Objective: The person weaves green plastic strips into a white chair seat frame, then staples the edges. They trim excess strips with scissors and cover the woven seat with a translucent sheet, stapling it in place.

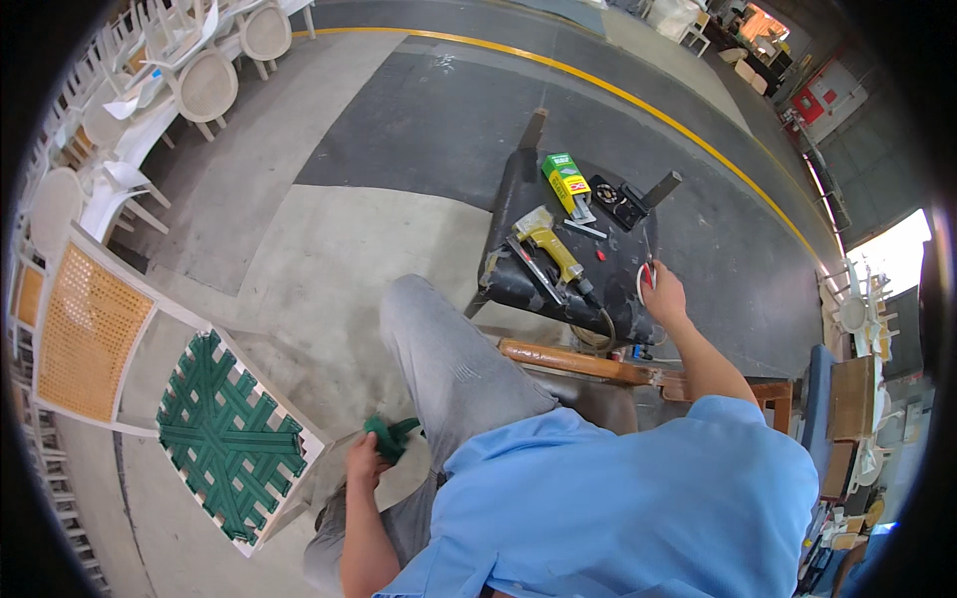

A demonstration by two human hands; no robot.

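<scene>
My left hand (367, 461) is closed around a bunched strip of green webbing (391, 439), low beside my left knee. To its left stands a pale wooden chair with a cane back (92, 324) and a seat of woven green straps (227, 439). My right hand (664, 296) is closed on scissors (646, 281) with red and white handles, at the right edge of a worn black work stool (508, 284). On the stool lie a yellow staple gun (553, 251), a green and yellow box (566, 181), a thin metal strip (585, 230) and a small red piece (601, 256).
A black device (620, 202) sits at the stool's far right, near its upright post (662, 189). A hose (595, 344) curls below the near edge. By my right side is a brown wooden armrest (578, 361). Stacked white chairs (206, 88) line the left.
</scene>
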